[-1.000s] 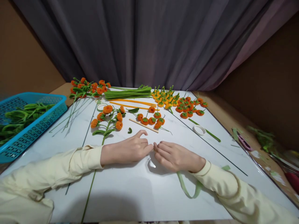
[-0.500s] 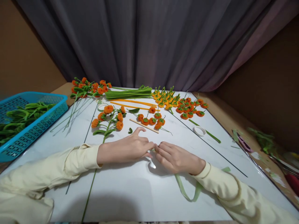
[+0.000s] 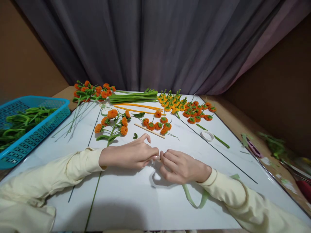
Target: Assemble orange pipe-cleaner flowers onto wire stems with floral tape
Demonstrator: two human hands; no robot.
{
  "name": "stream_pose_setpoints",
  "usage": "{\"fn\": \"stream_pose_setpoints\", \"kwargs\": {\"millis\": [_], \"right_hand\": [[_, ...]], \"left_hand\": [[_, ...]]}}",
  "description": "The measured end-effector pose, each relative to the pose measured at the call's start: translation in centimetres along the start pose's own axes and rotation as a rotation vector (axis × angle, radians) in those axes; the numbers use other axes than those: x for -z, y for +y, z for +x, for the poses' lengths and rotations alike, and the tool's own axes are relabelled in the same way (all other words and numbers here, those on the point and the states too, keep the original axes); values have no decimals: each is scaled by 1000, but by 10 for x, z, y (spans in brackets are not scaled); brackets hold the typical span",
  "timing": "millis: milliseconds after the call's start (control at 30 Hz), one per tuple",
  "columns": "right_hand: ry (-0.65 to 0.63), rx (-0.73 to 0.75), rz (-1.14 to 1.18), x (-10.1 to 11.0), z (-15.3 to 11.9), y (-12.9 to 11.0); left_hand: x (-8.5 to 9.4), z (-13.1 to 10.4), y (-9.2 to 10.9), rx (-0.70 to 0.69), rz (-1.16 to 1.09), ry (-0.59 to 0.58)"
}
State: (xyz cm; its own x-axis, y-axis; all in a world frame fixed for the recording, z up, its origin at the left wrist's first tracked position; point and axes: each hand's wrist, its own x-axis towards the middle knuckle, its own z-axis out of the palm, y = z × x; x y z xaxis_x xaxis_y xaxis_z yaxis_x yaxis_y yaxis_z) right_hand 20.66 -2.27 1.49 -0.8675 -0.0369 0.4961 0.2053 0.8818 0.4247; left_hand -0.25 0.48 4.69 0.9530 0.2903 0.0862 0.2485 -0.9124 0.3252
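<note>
My left hand (image 3: 131, 155) and my right hand (image 3: 183, 166) meet fingertip to fingertip above the white table (image 3: 121, 207). Both pinch something tiny between them, too small to name. Under my right wrist a pale green ribbon (image 3: 190, 197) curls on the table. Beyond my left hand lies a stem with orange flowers and leaves (image 3: 113, 127). A wooden stick (image 3: 149, 131) and several loose orange flower heads (image 3: 157, 125) lie just past my hands, with a small curled green piece (image 3: 135, 136) nearby.
A blue basket (image 3: 36, 129) of green leaves stands at the left. Green stems (image 3: 133, 97), yellow flower heads (image 3: 172, 103) and more orange ones (image 3: 195, 111) lie at the back. A white tape roll (image 3: 207, 136) is at the right, and pink-handled scissors (image 3: 254, 149) lie on the right edge.
My hands have shifted slightly; a small gap now shows between their fingertips. The fingers of my right hand have curled in more.
</note>
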Motion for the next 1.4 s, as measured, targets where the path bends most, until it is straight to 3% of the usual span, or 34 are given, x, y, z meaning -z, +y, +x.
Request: {"fn": "stream_pose_setpoints", "kwargs": {"millis": [233, 500, 733, 1033, 1267, 1400], "right_hand": [[-36, -97, 29, 0, -3, 3], [-45, -114, 42, -2, -4, 4], [-128, -45, 15, -4, -6, 2], [-96, -108, 70, 0, -2, 5], [-101, -108, 47, -1, -4, 4], [-108, -128, 38, -2, -3, 1]], "left_hand": [[1, -1, 1, 23, 117, -28], [0, -4, 2, -91, 488, 34], [5, -3, -5, -73, 115, -58], [-4, -2, 3, -104, 494, 38], [-7, -2, 0, -41, 331, 11], [-11, 1, 2, -59, 382, 103]]}}
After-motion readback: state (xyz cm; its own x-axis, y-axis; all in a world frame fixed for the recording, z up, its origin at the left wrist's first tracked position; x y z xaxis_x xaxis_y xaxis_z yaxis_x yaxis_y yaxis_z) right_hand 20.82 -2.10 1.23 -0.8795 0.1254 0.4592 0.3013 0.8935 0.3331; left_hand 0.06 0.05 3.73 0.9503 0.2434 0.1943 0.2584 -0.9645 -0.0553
